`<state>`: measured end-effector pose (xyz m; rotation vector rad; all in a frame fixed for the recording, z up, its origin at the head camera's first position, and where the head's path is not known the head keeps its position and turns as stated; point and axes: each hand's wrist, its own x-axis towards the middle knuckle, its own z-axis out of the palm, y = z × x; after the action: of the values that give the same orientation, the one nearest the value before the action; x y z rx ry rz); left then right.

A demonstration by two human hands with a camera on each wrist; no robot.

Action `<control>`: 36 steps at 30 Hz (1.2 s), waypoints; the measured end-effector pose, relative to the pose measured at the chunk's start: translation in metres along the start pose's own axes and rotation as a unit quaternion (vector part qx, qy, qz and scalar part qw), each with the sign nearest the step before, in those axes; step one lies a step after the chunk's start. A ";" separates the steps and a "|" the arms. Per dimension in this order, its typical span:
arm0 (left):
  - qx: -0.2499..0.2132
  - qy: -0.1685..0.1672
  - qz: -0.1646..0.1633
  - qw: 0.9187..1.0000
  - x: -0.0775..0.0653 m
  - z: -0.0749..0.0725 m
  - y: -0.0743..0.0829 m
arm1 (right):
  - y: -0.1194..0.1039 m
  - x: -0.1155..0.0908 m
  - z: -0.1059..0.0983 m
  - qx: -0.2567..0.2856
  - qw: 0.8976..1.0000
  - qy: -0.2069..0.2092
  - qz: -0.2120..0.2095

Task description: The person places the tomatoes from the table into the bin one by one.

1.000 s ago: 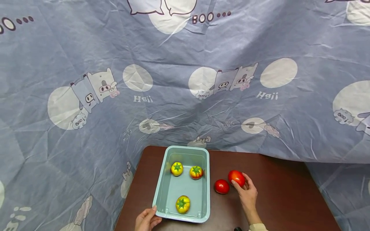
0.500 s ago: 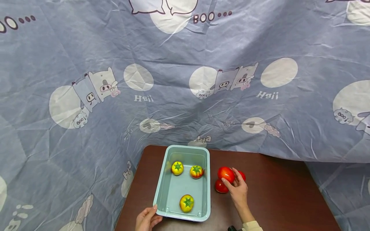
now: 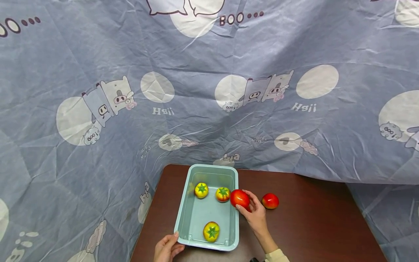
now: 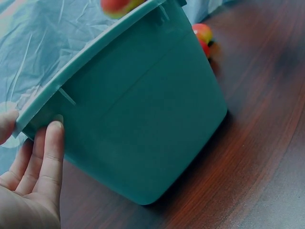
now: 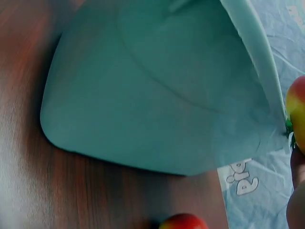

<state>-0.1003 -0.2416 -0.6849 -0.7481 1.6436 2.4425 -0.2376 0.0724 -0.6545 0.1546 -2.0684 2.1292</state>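
Observation:
In the head view my right hand grips a shiny red tomato between thumb and fingers, overlapping the right rim of a pale green plastic bin. The right wrist view shows the held tomato with its yellow underside and green star-shaped leaf downward, beside the rim. My left hand pinches the bin's near-left corner, thumb over the rim and fingers against the outer wall. Inside sit three yellow-and-red tomatoes, leaf side up: far left, far right and near.
Another red tomato lies on the dark brown table, right of my right hand. Red fruit also shows past the bin in the left wrist view. A patterned grey-blue cloth hangs behind and left of the table.
My right hand has carried the red tomato leftward from the table to the bin's right rim. The tomato nearest the bin is now covered by the hand. My left hand keeps its hold.

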 end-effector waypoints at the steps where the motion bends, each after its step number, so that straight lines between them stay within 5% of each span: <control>1: 0.000 0.000 0.001 1.000 0.000 0.000 0.000 | -0.001 -0.001 0.002 0.001 1.000 -0.005 -0.004; 15: 0.002 0.002 0.003 1.000 -0.001 0.001 0.000 | -0.012 -0.007 0.019 0.083 0.987 -0.105 -0.087; 22: 0.004 -0.003 0.003 1.000 -0.001 0.001 0.000 | 0.001 -0.003 0.008 0.081 0.994 -0.011 -0.068; 30: 0.001 0.001 -0.004 1.000 0.000 0.001 -0.001 | 0.031 0.016 -0.024 -0.047 0.996 0.078 -0.002; 36: 0.000 0.014 -0.010 1.000 -0.001 0.001 -0.001 | 0.050 0.013 -0.038 -0.218 0.972 0.078 0.038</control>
<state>-0.0996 -0.2401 -0.6848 -0.7984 1.6360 2.4300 -0.2586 0.1096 -0.7018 -0.1479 -2.4104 1.6067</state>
